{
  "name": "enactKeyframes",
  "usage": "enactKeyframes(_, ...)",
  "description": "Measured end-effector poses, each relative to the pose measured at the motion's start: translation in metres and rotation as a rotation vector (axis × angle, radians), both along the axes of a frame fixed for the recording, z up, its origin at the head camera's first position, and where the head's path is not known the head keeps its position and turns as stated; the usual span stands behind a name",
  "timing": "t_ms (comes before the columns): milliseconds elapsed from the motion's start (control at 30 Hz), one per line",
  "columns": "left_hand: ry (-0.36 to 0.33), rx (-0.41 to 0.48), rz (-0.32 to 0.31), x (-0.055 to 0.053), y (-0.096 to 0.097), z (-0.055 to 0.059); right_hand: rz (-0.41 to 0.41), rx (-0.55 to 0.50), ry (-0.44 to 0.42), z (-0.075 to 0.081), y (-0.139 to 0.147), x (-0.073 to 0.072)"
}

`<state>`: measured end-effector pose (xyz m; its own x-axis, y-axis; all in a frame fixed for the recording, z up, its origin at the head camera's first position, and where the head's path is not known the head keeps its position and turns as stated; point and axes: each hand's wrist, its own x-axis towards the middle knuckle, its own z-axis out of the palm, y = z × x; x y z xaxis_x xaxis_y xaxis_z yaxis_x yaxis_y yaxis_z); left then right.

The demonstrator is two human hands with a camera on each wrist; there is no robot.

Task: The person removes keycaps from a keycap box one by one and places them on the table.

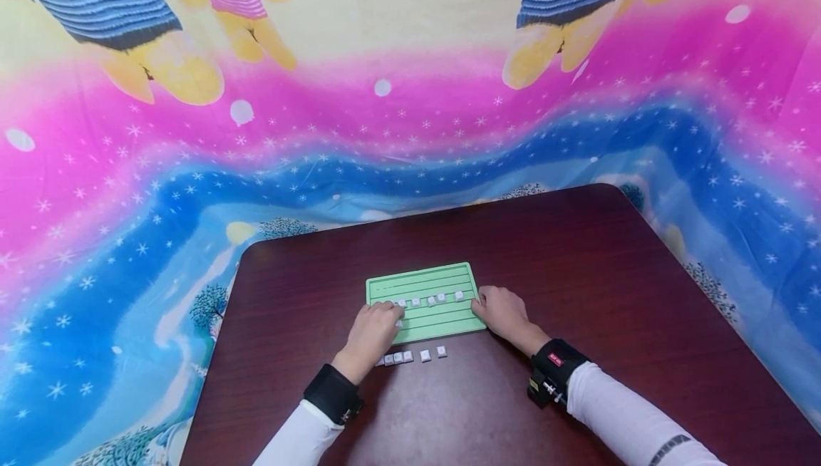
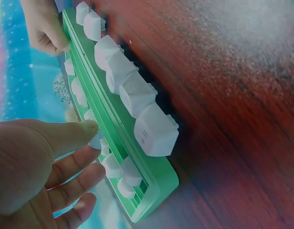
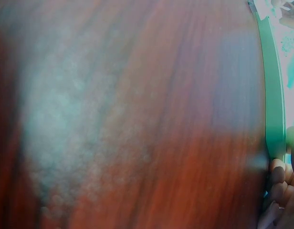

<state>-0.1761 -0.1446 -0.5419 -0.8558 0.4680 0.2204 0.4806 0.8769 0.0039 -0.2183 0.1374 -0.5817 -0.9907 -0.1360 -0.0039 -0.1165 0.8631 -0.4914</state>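
Observation:
A light green tray (image 1: 436, 324) with raised lines lies on the table, several white keycaps (image 1: 458, 296) standing in a row across its middle. Over its left part is my left hand (image 1: 370, 336), thumb and index finger pinching a small white keycap (image 2: 95, 141); the other fingers are loosely bent. My right hand (image 1: 505, 313) grips the tray's right edge, thumb at the rim and fingers curled beside the corner. In the left wrist view, a keycap with plus and equals marks (image 2: 155, 130) is nearest, at the end of the row in front of the tray.
Several loose white keycaps (image 1: 425, 355) lie in a line on the dark red-brown table (image 1: 551, 245), between the tray and my body. A patterned cloth (image 1: 410, 117) hangs behind the table and along its sides. Black bands (image 1: 332, 393) with cameras sit on both wrists.

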Motion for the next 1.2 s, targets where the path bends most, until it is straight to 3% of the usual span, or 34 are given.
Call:
enactKeyframes(400, 0.04, 0.029, -0.058, 0.003, 0.011, 0.009, 0.008, 0.001, 0.002, 0.0, 0.001, 0.0)
enactKeyframes(733, -0.011, 0.03, -0.064, 0.009, 0.02, 0.015, 0.006, 0.006, 0.007, -0.001, 0.0, 0.0)
enactKeyframes(1200, 0.023, 0.013, -0.101, 0.015, 0.032, 0.022, 0.006, 0.002, 0.012, -0.001, 0.0, -0.001)
